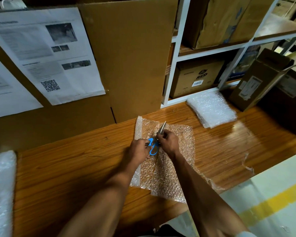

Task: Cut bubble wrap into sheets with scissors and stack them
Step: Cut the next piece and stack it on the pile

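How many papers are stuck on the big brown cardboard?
2. One printed paper with pictures and a square code is stuck across the middle of the big brown cardboard. Another paper is at the left edge, partly cut off, so more may be hidden.

Head cam, looks fwd and down, close over table
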